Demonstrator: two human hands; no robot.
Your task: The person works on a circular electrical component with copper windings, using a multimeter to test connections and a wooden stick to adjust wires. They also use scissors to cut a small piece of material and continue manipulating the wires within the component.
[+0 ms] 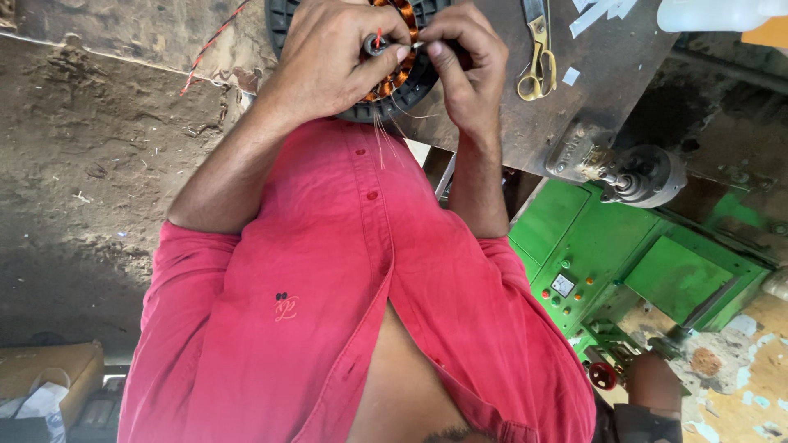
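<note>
A black round stator with copper windings lies on a dark worktable at the top of the view. My left hand rests over it and pinches a small grey sleeve with a red mark between thumb and fingers. My right hand meets it from the right, its fingertips pinched on a thin pale wire end at the sleeve. Fine copper wire strands hang down from the stator over my red shirt. Both hands hide the middle of the stator.
Gold-handled scissors and white paper scraps lie on the table to the right. A metal winding head and a green machine with buttons stand at right. A red-black twisted wire trails at left. A cardboard box sits lower left.
</note>
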